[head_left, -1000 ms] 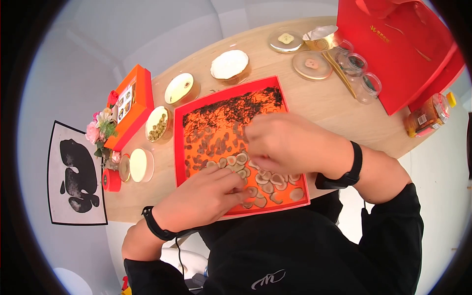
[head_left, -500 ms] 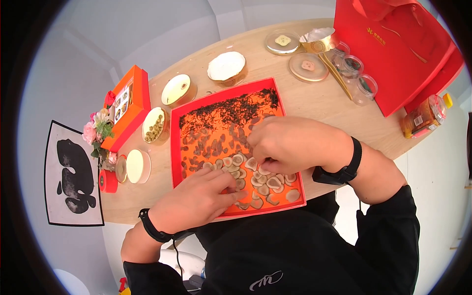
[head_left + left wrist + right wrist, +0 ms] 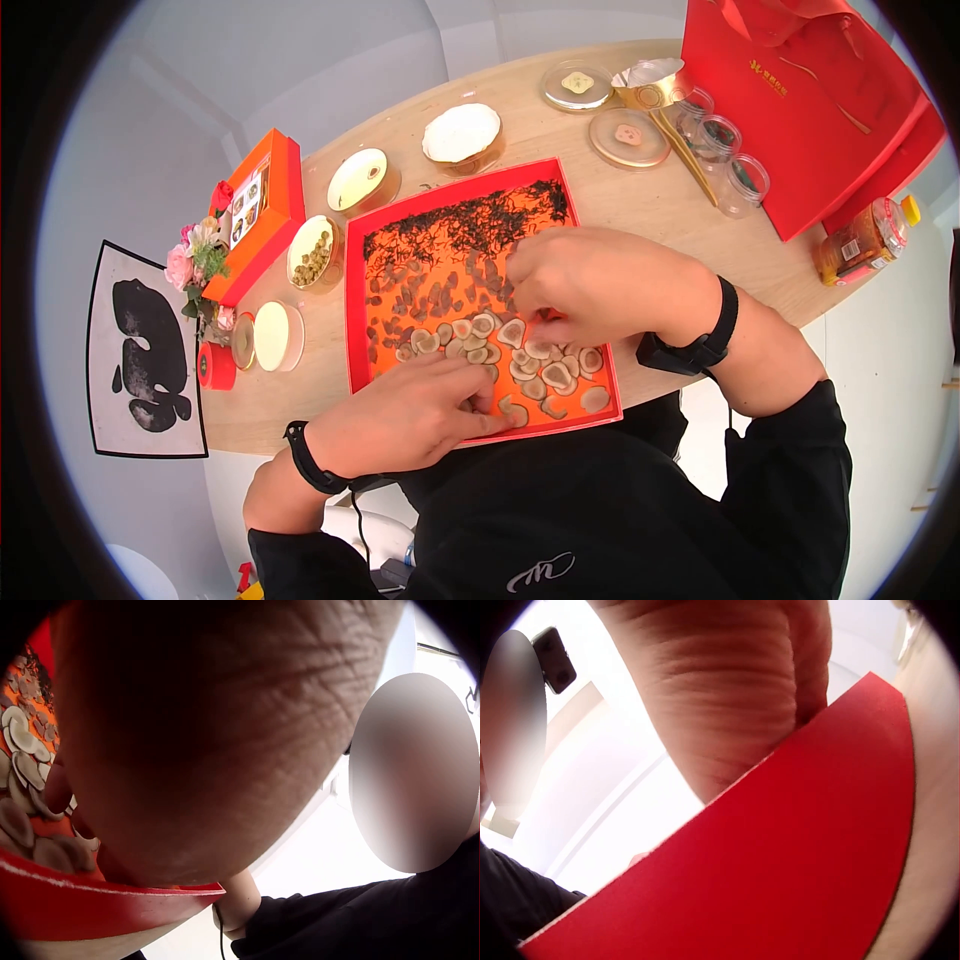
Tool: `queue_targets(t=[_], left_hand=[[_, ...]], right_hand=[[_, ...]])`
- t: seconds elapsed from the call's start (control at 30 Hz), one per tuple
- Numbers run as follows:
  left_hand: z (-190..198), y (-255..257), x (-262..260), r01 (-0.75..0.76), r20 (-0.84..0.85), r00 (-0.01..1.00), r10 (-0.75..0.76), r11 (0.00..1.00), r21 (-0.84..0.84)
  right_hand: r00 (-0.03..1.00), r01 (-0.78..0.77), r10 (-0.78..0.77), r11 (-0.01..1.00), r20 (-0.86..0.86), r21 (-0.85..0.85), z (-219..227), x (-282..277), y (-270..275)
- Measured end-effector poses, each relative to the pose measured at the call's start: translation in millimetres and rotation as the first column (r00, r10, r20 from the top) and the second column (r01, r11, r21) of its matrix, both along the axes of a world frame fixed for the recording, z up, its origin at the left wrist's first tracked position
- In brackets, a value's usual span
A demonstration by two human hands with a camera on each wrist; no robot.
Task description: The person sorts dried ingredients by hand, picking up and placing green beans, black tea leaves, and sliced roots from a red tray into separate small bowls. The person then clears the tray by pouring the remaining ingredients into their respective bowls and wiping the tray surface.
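Note:
In the head view a red-rimmed tray (image 3: 356,330) with an orange base holds dark shreds (image 3: 480,222), small brown pieces (image 3: 437,293) and pale round slices (image 3: 556,375). My left hand (image 3: 405,412) is over the tray's near left part, fingers loosely bent and one digit reaching to a slice (image 3: 516,414) by the near rim. The left wrist view shows its fingertips low among slices (image 3: 26,769). My right hand (image 3: 605,290) hangs over the right side, fingers bent downward above the slices; whether it pinches one cannot be seen. Its palm (image 3: 727,690) is beyond the red tray wall (image 3: 780,847).
Left of the tray stand bowls (image 3: 357,180), one with greenish-brown pieces (image 3: 312,258), an orange box (image 3: 272,225) and flowers (image 3: 205,250). Behind is a white bowl (image 3: 461,132). At the right are clear jars (image 3: 742,185), golden tongs (image 3: 688,158), a red bag (image 3: 790,100) and a bottle (image 3: 862,243).
My left hand has shifted slightly toward the near rim, uncovering slices beyond its fingers. My right hand stays over nearly the same part of the tray, with slight finger movement.

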State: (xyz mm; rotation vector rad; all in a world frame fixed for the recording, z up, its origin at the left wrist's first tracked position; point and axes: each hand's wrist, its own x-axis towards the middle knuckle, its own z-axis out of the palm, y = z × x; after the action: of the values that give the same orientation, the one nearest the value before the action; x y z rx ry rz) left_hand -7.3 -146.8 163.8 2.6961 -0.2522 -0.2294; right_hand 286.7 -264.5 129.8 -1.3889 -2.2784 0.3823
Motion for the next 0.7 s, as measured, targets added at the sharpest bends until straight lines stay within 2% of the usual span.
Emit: queue_targets(t=[0.03,0.13,0.27,0.33,0.37,0.43,0.47,0.53,0.7], left_hand=[[-1.5,-0.8,-0.8,-0.007,0.012,1.000,0.007,1.000,-0.007],[-3.2,-0.8,-1.0,-0.012,0.024,1.000,0.013,1.000,-0.015],[0.6,-0.3,-1.4,-0.021,0.015,1.000,0.021,0.999,-0.032],[1.5,2.9,-4.0,-0.055,0.034,0.998,0.055,0.998,-0.018],[2.4,5.2,-5.8,-0.087,0.051,0.995,0.088,0.996,-0.006],[8.2,11.2,-8.4,-0.128,0.073,0.989,0.127,0.992,0.011],[10.3,14.3,-10.1,-0.167,0.097,0.982,0.164,0.986,0.027],[11.0,21.0,-15.8,-0.209,0.099,0.974,0.205,0.977,0.034],[9.1,23.6,-26.9,-0.285,0.048,0.958,0.284,0.959,0.011]], right_hand=[[1.000,-0.011,0.009,0.997,-0.023,-0.077,3.7,-0.9,-1.8],[0.997,-0.058,0.053,0.991,-0.049,-0.124,-5.1,-1.8,-1.2],[0.999,-0.034,0.031,0.990,-0.023,-0.138,-0.5,-3.1,-0.4],[0.999,-0.032,0.024,0.976,-0.039,-0.216,0.2,-3.3,0.7],[0.999,-0.033,0.025,0.976,-0.039,-0.215,-2.0,-2.5,2.0],[0.994,-0.074,0.064,0.992,-0.094,-0.098,-8.9,-0.4,4.7],[0.993,-0.074,0.065,0.993,-0.094,-0.097,-6.1,-0.6,3.6],[0.991,-0.079,0.051,0.971,-0.125,-0.226,2.1,-1.5,1.3],[0.998,-0.053,0.044,0.980,-0.053,-0.192,1.9,-1.6,1.3]])
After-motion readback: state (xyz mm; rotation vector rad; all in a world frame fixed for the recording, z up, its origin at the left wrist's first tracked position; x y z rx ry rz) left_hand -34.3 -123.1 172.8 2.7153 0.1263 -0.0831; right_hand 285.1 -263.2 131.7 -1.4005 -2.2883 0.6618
